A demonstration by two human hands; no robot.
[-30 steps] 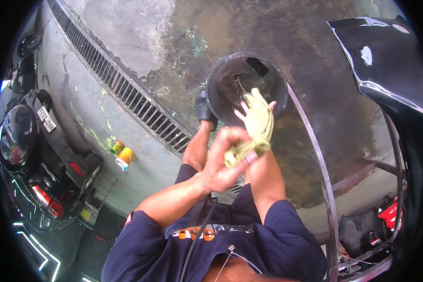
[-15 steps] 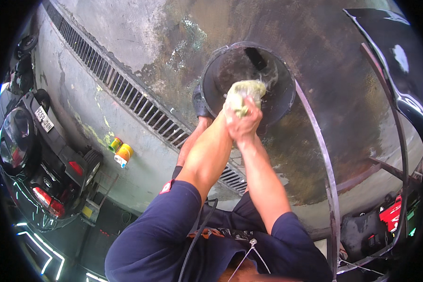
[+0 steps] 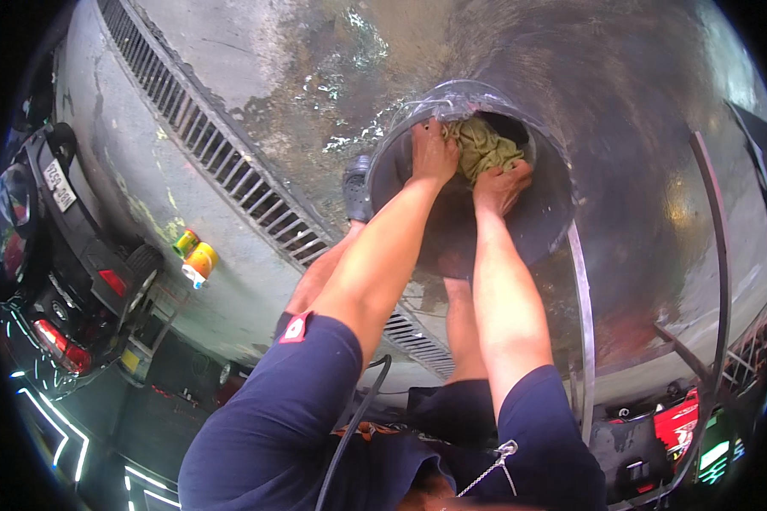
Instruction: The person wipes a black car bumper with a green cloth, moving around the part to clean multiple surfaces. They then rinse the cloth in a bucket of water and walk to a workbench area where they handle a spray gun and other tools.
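Observation:
A wet, yellow-green cloth [image 3: 483, 146] lies bunched over the far inside of a large dark bucket [image 3: 533, 223]. My left hand [image 3: 435, 155] closes on the cloth's left edge, close to the bucket's far rim; its fingertips are partly hidden. On the near right side of the cloth, my right hand [image 3: 501, 187] is closed with curled fingers gripping it. Both arms reach down into the bucket. A dark patch shows behind the cloth, and I cannot tell what it is.
A floor drain grate [image 3: 230, 153] runs diagonally on the left, past my clog [image 3: 358, 189]. Beyond it stand a yellow container [image 3: 201, 261] and a dark car [image 3: 77, 247]. Metal bars [image 3: 714, 204] rise at the right. The concrete floor [image 3: 622, 102] is wet.
The cloth has gone from a tight, squeezed bundle above the bucket to a looser bunch inside it. My hands have moved apart, one on each side of it.

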